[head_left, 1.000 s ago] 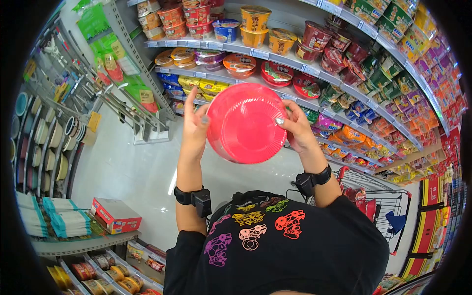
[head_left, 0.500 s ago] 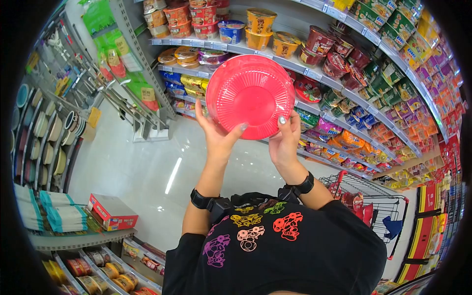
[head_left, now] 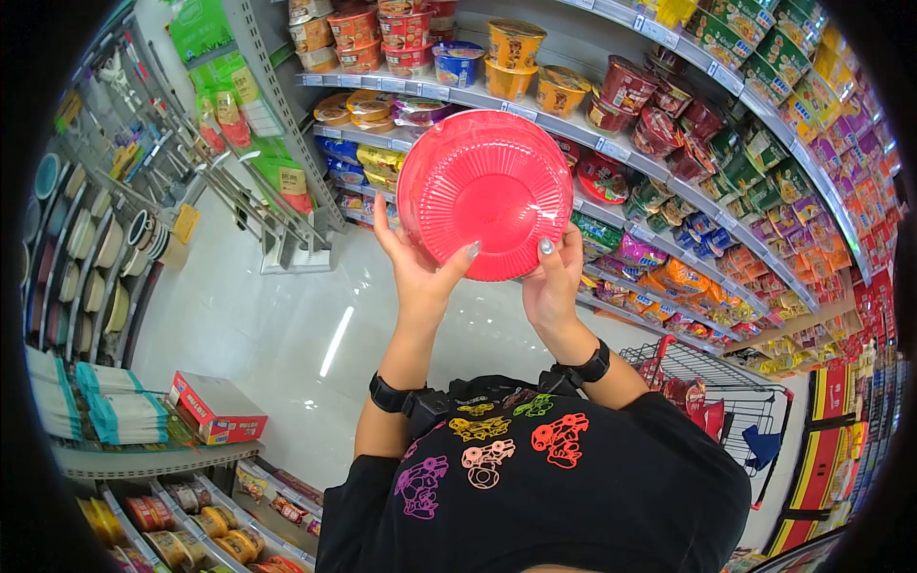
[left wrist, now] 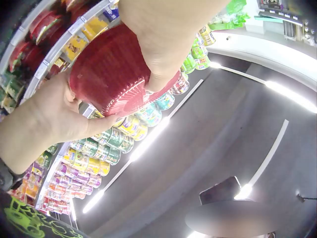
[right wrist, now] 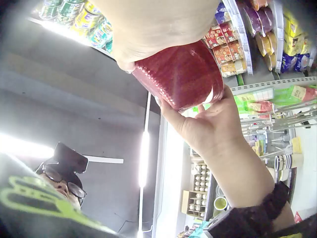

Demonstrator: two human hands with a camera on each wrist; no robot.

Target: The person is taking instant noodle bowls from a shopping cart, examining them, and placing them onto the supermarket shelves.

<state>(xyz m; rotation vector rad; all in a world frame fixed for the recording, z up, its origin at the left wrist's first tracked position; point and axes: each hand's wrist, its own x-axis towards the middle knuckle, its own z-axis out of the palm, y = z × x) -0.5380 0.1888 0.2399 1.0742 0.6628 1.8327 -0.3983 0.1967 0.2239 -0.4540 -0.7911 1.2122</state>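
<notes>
Both my hands hold one red ribbed bowl, raised in front of me against the shelves, its round fluted base turned my way. My left hand grips its lower left part: the thumb presses the base near the edge, and one finger stands straight up beside the bowl, apart from it. My right hand grips the lower right, thumb on the same face and fingers going round behind, where the head view hides how they lie. Between the two thumbs runs a narrow stretch of bare red plastic. Beyond the bowl, a blue tub sits on a shelf beside two stacked yellow tubs. Near my right elbow stands a wire shopping cart with red packs inside. My black T-shirt carries coloured cartoon outlines, and I wear a black band on each wrist.
</notes>
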